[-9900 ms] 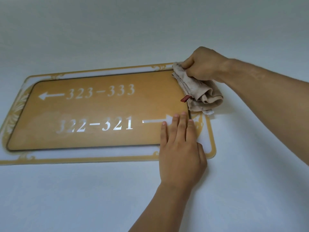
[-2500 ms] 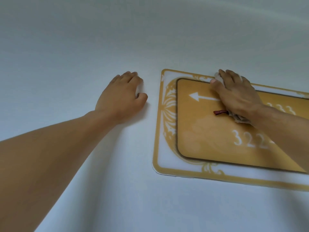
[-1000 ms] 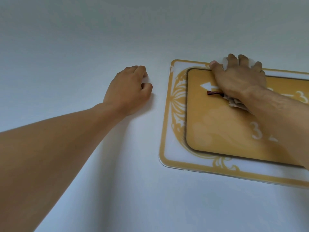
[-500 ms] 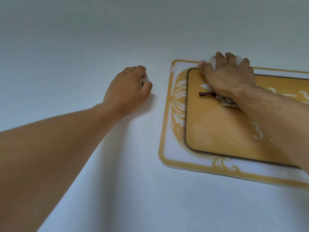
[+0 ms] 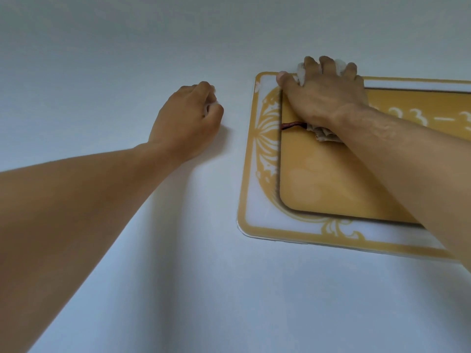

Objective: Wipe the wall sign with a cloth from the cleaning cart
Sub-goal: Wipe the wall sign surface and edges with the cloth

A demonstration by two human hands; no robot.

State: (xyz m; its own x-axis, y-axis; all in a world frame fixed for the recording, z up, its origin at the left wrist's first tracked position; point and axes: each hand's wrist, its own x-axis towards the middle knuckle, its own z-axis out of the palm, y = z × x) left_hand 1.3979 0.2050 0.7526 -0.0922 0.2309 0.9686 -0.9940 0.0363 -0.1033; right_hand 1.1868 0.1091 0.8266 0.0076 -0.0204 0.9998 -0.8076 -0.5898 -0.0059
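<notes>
The wall sign (image 5: pixel 331 184) is a gold panel with white numbers on a white plate with a gold ornamental border; its right part runs out of view. My right hand (image 5: pixel 323 98) holds the bunched beige cloth (image 5: pixel 323 132) against the sign's top left corner, over the border. Cloth bulges between the fingers and pokes out under the wrist, and its dark red tag (image 5: pixel 291 125) lies on the panel. My left hand (image 5: pixel 186 123) leans on the bare wall left of the sign with its fingers curled, holding nothing.
Plain white wall (image 5: pixel 127 47) surrounds the sign on every visible side. The cleaning cart is not in view. My right forearm crosses the sign's lower right part and hides some of the numbers.
My right hand has slid the cloth up and left along the sign to its top left corner. My left hand stays on the wall, its fingers more curled than 2.5 s ago.
</notes>
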